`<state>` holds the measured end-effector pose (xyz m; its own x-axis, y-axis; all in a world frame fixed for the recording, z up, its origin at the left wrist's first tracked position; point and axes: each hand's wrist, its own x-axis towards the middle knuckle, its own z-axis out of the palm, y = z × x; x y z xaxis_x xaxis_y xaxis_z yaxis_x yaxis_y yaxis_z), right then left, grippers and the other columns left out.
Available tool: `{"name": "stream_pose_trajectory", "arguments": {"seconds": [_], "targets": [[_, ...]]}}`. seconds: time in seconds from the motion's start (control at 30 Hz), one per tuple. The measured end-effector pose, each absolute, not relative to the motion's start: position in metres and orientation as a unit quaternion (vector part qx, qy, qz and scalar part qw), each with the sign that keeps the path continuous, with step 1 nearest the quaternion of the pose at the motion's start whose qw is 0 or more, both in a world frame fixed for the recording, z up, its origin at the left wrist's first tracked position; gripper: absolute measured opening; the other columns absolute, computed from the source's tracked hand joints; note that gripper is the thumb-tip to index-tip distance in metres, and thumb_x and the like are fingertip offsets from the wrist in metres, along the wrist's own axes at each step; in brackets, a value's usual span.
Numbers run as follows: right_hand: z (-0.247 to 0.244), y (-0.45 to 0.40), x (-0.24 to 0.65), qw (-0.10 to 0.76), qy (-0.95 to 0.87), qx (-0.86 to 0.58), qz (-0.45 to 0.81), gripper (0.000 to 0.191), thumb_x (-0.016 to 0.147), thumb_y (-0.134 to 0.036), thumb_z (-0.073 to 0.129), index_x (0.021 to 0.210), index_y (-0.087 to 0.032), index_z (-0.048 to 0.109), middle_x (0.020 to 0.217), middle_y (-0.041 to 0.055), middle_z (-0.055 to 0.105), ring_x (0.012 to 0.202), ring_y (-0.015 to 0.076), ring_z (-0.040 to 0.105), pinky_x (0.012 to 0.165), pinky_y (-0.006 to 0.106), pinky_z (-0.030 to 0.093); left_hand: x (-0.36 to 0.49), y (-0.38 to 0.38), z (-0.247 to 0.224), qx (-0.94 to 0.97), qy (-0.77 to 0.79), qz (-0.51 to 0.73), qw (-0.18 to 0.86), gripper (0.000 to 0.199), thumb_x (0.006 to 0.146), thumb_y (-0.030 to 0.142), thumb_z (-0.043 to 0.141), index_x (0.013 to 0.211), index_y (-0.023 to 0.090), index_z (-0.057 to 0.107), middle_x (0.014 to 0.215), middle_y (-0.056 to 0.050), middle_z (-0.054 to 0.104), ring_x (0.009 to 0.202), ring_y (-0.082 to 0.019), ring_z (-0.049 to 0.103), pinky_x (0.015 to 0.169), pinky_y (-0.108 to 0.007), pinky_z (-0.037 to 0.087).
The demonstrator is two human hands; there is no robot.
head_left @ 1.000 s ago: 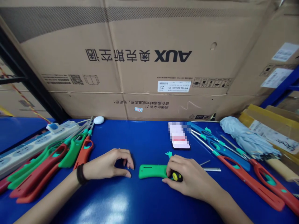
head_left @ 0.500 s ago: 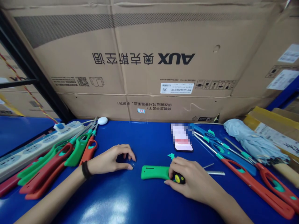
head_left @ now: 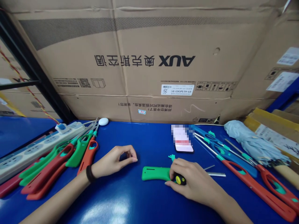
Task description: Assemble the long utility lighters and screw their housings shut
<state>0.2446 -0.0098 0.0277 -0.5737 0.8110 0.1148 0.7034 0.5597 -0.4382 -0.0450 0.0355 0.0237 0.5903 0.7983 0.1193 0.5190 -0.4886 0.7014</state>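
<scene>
My left hand (head_left: 121,158) hovers just above the blue table, left of the green lighter, with thumb and fingertips pinched together. Whatever is between them is too small or hidden to make out. My right hand (head_left: 189,174) is closed around a screwdriver, whose black and yellow handle (head_left: 180,179) shows by the thumb and whose thin shaft (head_left: 209,167) points away to the right. Under that hand lies a long-necked green lighter (head_left: 155,173), its metal tube (head_left: 217,175) emerging on the right; the fingers cover its middle. A small turquoise plastic piece (head_left: 172,157) lies behind it.
On the left, several red and green lighters (head_left: 80,151) lie beside a white power strip (head_left: 39,143). More lighters, red (head_left: 257,186) and blue, are at right near a folded umbrella (head_left: 252,141). A phone (head_left: 182,140) and white oval object (head_left: 103,121) sit before a large carton (head_left: 140,37).
My left hand has closed its fingertips into a pinch; the tiny shiny bits by them no longer show. My right hand keeps its hold on the screwdriver. The view has shifted slightly.
</scene>
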Motion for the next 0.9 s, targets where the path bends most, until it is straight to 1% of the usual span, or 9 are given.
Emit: {"name": "stream_pose_trajectory", "arguments": {"seconds": [0.07, 0.13, 0.17, 0.2, 0.3, 0.47, 0.67, 0.8, 0.9], "targets": [[0.028, -0.01, 0.244, 0.154, -0.869, -0.436, 0.176, 0.01, 0.081, -0.025, 0.068, 0.076, -0.022, 0.059, 0.079, -0.0026, 0.061, 0.071, 0.0147, 0.058, 0.059, 0.024, 0.038, -0.044, 0.035, 0.023, 0.827, 0.393, 0.24, 0.323, 0.016, 0.092, 0.029, 0.053, 0.095, 0.015, 0.061, 0.087, -0.003, 0.065, 0.078, -0.014, 0.059, 0.073, -0.026, 0.047], [0.028, -0.01, 0.244, 0.154, -0.869, -0.435, 0.178, 0.01, 0.081, -0.025, 0.068, 0.076, -0.022, 0.059, 0.079, -0.0025, 0.061, 0.071, 0.0147, 0.059, 0.059, 0.024, 0.039, -0.043, 0.035, 0.022, 0.832, 0.385, 0.249, 0.311, 0.02, 0.094, 0.028, 0.051, 0.107, 0.017, 0.061, 0.096, -0.004, 0.066, 0.085, -0.015, 0.06, 0.078, -0.028, 0.047], [0.028, -0.01, 0.244, 0.154, -0.869, -0.435, 0.179, 0.01, 0.081, -0.025, 0.068, 0.076, -0.022, 0.059, 0.079, -0.0025, 0.061, 0.071, 0.0147, 0.059, 0.059, 0.024, 0.039, -0.043, 0.035, 0.021, 0.838, 0.378, 0.249, 0.305, 0.022, 0.094, 0.027, 0.049, 0.11, 0.018, 0.061, 0.098, -0.005, 0.066, 0.088, -0.016, 0.061, 0.081, -0.029, 0.047], [0.028, -0.01, 0.244, 0.155, -0.869, -0.435, 0.179, 0.01, 0.081, -0.025, 0.068, 0.077, -0.022, 0.059, 0.08, -0.0026, 0.061, 0.071, 0.0147, 0.059, 0.059, 0.024, 0.039, -0.042, 0.035, 0.02, 0.843, 0.371, 0.249, 0.301, 0.022, 0.095, 0.027, 0.048, 0.108, 0.018, 0.063, 0.099, -0.005, 0.067, 0.09, -0.016, 0.061, 0.082, -0.029, 0.047], [0.028, -0.01, 0.244, 0.154, -0.869, -0.435, 0.179, 0.01, 0.08, -0.025, 0.068, 0.077, -0.022, 0.059, 0.08, -0.0028, 0.061, 0.071, 0.0146, 0.059, 0.059, 0.023, 0.038, -0.038, 0.035, 0.017, 0.83, 0.37, 0.264, 0.324, 0.023, 0.094, 0.032, 0.05, 0.095, 0.017, 0.068, 0.094, -0.006, 0.068, 0.087, -0.016, 0.063, 0.082, -0.029, 0.049], [0.027, -0.011, 0.246, 0.15, -0.868, -0.437, 0.181, 0.011, 0.08, -0.025, 0.069, 0.077, -0.022, 0.059, 0.079, -0.0032, 0.061, 0.07, 0.0145, 0.058, 0.059, 0.023, 0.038, -0.03, 0.028, 0.014, 0.773, 0.381, 0.3, 0.408, 0.023, 0.088, 0.036, 0.06, 0.092, 0.016, 0.069, 0.089, -0.005, 0.071, 0.082, -0.017, 0.066, 0.077, -0.029, 0.052], [0.028, -0.01, 0.245, 0.154, -0.866, -0.438, 0.183, 0.011, 0.08, -0.025, 0.068, 0.077, -0.022, 0.059, 0.079, -0.0036, 0.06, 0.068, 0.0138, 0.058, 0.058, 0.023, 0.037, -0.02, 0.019, 0.018, 0.845, 0.32, 0.274, 0.33, 0.015, 0.09, 0.027, 0.059, 0.092, 0.023, 0.073, 0.112, -0.006, 0.066, 0.103, -0.019, 0.058, 0.093, -0.036, 0.044], [0.028, -0.009, 0.245, 0.153, -0.865, -0.441, 0.185, 0.011, 0.08, -0.026, 0.068, 0.076, -0.022, 0.059, 0.079, -0.0033, 0.06, 0.067, 0.0138, 0.057, 0.058, 0.023, 0.038, -0.02, 0.019, 0.018, 0.863, 0.319, 0.258, 0.295, 0.015, 0.09, 0.03, 0.059, 0.093, 0.026, 0.073, 0.116, -0.005, 0.064, 0.104, -0.02, 0.055, 0.097, -0.04, 0.039], [0.028, -0.01, 0.245, 0.155, -0.866, -0.44, 0.182, 0.011, 0.08, -0.026, 0.068, 0.076, -0.022, 0.059, 0.079, -0.0031, 0.06, 0.068, 0.0139, 0.058, 0.058, 0.023, 0.037, -0.02, 0.02, 0.017, 0.865, 0.317, 0.259, 0.291, 0.015, 0.09, 0.031, 0.059, 0.093, 0.027, 0.073, 0.115, -0.005, 0.065, 0.102, -0.02, 0.055, 0.096, -0.039, 0.039]]}}
